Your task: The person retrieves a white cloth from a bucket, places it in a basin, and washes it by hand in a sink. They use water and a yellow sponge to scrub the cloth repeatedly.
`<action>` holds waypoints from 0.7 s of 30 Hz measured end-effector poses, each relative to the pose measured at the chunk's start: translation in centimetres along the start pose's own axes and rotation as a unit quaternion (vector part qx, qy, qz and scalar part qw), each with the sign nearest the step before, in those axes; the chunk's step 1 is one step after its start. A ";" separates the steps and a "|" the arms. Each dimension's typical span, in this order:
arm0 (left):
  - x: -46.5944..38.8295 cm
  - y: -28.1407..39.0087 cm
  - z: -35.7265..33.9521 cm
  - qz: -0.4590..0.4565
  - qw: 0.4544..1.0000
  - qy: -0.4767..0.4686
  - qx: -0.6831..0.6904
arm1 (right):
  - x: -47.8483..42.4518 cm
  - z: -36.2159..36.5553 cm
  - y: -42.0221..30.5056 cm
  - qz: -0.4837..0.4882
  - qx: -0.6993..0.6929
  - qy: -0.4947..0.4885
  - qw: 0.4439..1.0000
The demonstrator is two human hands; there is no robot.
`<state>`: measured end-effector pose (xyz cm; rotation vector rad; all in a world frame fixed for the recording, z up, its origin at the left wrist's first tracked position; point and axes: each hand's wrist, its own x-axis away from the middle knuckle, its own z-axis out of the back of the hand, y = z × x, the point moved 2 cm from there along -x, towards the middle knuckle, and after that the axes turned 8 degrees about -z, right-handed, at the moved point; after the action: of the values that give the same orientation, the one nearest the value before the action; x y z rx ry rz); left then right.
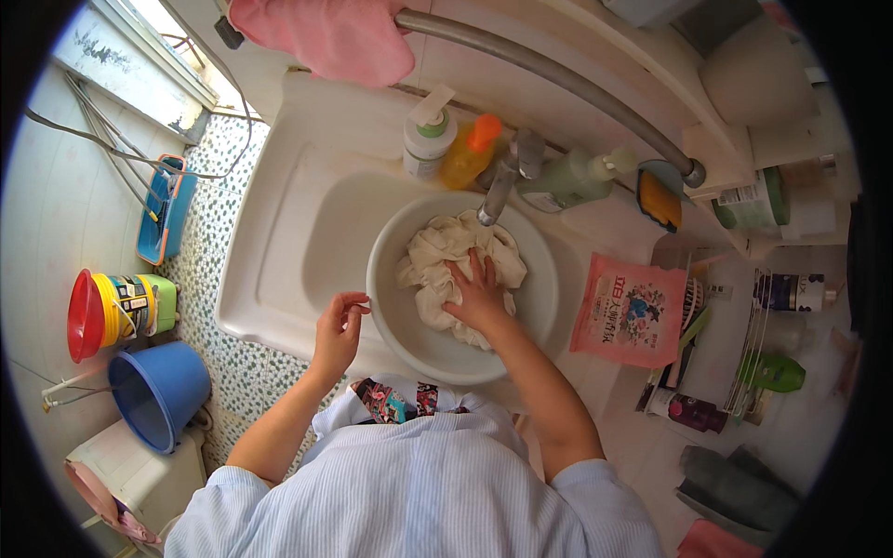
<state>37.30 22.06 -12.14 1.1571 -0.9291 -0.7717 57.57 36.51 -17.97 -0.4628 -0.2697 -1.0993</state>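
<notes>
A pale round basin (392,344) sits in the white sink under the metal faucet (497,192). Crumpled off-white cloth (446,240) lies inside it. My right hand (481,296) rests on top of the cloth with its fingers spread, not gripping it. At the basin's left rim is my left hand (340,328), its fingers loosely curled with nothing visible between them. The fingertips are at the rim; whether they touch it is unclear. The faucet's spout hangs over the cloth's far edge.
Behind the basin stand a white pump bottle (427,143), an orange-topped bottle (469,157) and a green pump bottle (568,180). A pink printed packet (631,310) lies at the right. A metal rail (558,66) curves above. Buckets, including a blue one (171,390), stand at the left.
</notes>
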 end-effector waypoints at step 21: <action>-10.3 -4.0 -9.9 0.106 0.977 -0.040 -0.183 | -2.5 0.1 5.6 -0.160 -0.223 0.227 0.935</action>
<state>41.67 34.24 -19.45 0.6979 -0.9148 -0.7807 61.49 40.56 -20.24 -0.5601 0.3346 -1.5603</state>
